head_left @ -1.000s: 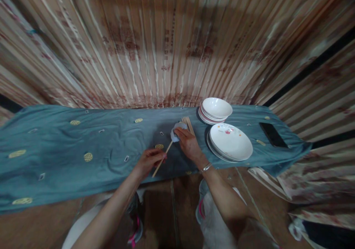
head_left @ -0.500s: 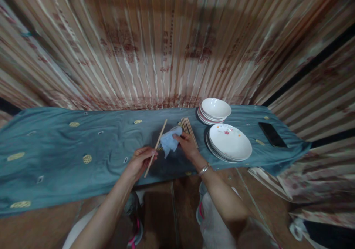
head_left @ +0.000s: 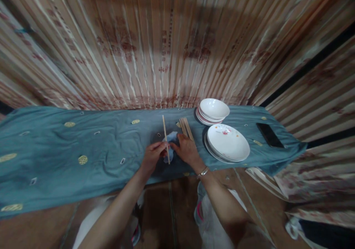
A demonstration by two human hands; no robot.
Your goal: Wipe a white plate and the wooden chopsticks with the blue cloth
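Note:
My left hand [head_left: 154, 155] pinches a single wooden chopstick [head_left: 164, 127] near its middle, with the stick pointing away from me, almost upright in the view. A light blue cloth [head_left: 172, 136] lies behind and around the chopstick. My right hand [head_left: 187, 150] grips this cloth close to the left fingertips, though its fingers partly cover it. Just beyond the right hand, a row of several chopsticks [head_left: 185, 125] rests on the blue-green tablecloth [head_left: 111, 138]; the near ends are partly hidden by that hand.
Right of the hands stand a stack of white plates [head_left: 229, 143] with a flower pattern and, behind it, a stack of white bowls [head_left: 214, 109]. A black phone [head_left: 269, 135] lies farther right. A pleated curtain [head_left: 149, 56] hangs along the table's far edge.
My left hand has moved right, bringing the chopstick to the cloth and turning it more upright. The right hand has come slightly nearer, and the cloth is now bunched at the stick.

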